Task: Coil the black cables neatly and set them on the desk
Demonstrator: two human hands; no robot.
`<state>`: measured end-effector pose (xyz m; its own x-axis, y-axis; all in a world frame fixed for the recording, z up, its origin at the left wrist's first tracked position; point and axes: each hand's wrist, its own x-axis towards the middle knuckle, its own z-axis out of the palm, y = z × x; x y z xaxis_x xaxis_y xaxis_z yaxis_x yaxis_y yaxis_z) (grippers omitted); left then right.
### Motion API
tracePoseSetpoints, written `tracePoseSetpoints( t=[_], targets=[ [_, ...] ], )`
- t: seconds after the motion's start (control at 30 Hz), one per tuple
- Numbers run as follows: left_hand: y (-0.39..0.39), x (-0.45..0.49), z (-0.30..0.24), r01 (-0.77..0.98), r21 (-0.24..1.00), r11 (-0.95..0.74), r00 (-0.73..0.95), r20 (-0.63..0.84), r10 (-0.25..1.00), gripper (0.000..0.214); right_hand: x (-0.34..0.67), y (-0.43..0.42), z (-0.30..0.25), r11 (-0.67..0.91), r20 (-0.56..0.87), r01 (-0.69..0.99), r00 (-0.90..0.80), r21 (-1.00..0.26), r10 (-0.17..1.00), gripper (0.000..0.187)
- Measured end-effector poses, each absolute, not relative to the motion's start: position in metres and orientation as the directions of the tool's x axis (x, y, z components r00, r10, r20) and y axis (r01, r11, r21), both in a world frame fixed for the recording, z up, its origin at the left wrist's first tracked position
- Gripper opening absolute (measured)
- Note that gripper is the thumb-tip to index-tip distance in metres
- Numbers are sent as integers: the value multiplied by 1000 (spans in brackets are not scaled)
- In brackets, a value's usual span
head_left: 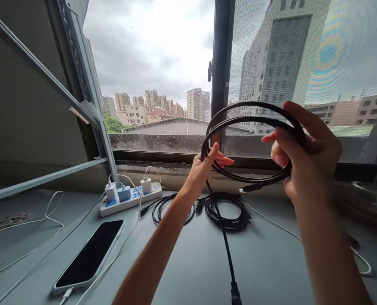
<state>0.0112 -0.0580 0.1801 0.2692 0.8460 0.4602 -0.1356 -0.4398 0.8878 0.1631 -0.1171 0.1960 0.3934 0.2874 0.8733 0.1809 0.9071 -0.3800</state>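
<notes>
A black cable [250, 120] hangs in wide loops between my two hands, above the tabletop. My left hand [207, 163] pinches the left side of the loops with the thumb on top. On the right side, my right hand [309, 148] curls its fingers and thumb around the same loops. One plug [251, 187] dangles near the bottom of the loops, beside my right hand. From my left hand a length of the cable runs down toward me, ending in another black connector [235, 293] at the bottom edge of the view.
Two coiled black cables [228, 227] lie on the grey table [194, 271] behind my left forearm. A white power strip [131, 200] with chargers stands at the back left. A phone [91, 252] on a white charging cord lies in front of it. A metal frame [89, 114] rises at left.
</notes>
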Motion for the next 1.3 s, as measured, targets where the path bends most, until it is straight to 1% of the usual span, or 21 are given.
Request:
tracePoseSetpoints(
  t=[0.03,0.1,0.17,0.2,0.27,0.33,0.4,0.47,0.53,0.6,0.63,0.7,0.83,0.9,0.97,1.03,1.1,1.13,1.2,1.23,1.3],
  targets=[
    [-59,10,181,-188,885,-426,263,463,846,43,164,-116,195,883,878,249,380,-399,290,43],
    [-59,5,184,-265,868,-420,211,478,853,51,166,-114,194,779,875,434,385,-452,294,49],
    [-59,1,187,-270,856,-441,134,487,863,53,167,-113,192,653,863,569,389,-500,323,50],
    [-59,-1,188,-249,853,-458,84,490,868,52,166,-112,192,619,857,592,367,-516,362,48],
    [-63,-2,189,-173,839,-516,-1,524,852,46,162,-112,191,624,828,555,268,-550,492,42],
    [-70,0,189,-58,798,-601,-26,600,799,38,155,-113,189,655,777,465,126,-596,617,33],
    [-76,5,187,66,723,-688,-13,690,724,35,148,-114,188,671,735,399,13,-626,678,29],
    [-78,7,185,143,672,-726,6,733,680,34,143,-116,187,678,715,363,-45,-639,698,30],
    [-75,7,184,152,698,-700,31,704,709,32,143,-118,188,679,703,331,-62,-655,708,32],
    [-66,3,182,141,774,-618,73,614,786,29,147,-120,189,665,685,295,-48,-686,727,34],
    [-62,1,182,160,804,-572,86,566,820,29,149,-120,190,654,676,281,-24,-702,736,34],
    [-54,-2,180,252,832,-493,93,486,869,28,155,-123,193,638,667,242,57,-731,743,32],
    [-50,-2,174,420,830,-366,133,343,930,30,159,-129,197,665,672,121,242,-737,700,22],
    [-52,0,170,458,820,-343,204,279,938,42,157,-134,199,700,684,91,335,-708,648,19],
    [-55,3,167,458,832,-313,326,171,930,56,154,-138,200,740,696,81,418,-668,584,17],
    [-59,6,166,429,862,-272,494,28,869,64,150,-141,199,778,707,66,471,-625,528,16],
    [-63,9,168,409,876,-255,659,-91,746,70,145,-141,198,822,730,53,494,-567,471,15],
    [-65,10,168,398,879,-261,724,-126,678,73,143,-141,197,846,751,56,495,-530,438,14],
    [-67,11,169,379,887,-264,802,-172,573,79,141,-140,195,892,802,78,479,-445,358,13],
    [-67,11,169,371,893,-254,818,-185,545,80,141,-140,194,909,827,95,463,-405,320,13],
    [-64,10,165,331,919,-215,823,-169,542,74,143,-139,192,930,862,124,433,-346,263,10]
  ],
)
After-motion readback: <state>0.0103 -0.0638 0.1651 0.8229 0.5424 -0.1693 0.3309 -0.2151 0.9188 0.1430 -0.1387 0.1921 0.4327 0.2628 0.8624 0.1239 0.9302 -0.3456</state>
